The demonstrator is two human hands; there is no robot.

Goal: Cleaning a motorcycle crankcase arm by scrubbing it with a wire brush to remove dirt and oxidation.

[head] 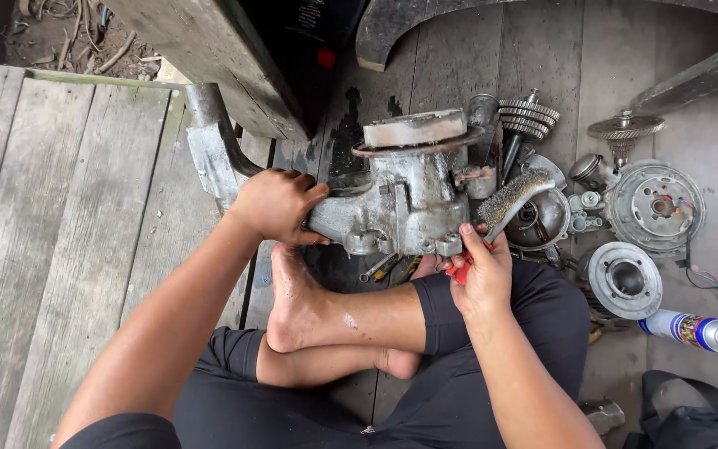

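Two hands work on one big grey engine casing [405, 199], which stands upright on the wooden plank floor [68, 216] just beyond the person's crossed legs, close enough to be reached without leaning. It seems to be kept on end so that its right flank faces the brush. The left hand [276, 204] is clamped on the casing's left arm, fingers curled over the edge, apparently to brace it against the scrubbing. The right hand [482, 270] is closed around the red handle of a wire brush [513, 198], whose bristles sit against the casing's right side. To the right, loose parts lie spread within reach: a round flywheel plate [656, 206], a smaller hub [625, 278], toothed gear shafts [529, 116], and a spray can [691, 328] lying on its side. A few wrenches [384, 268] lie under the casing, by the bare foot.
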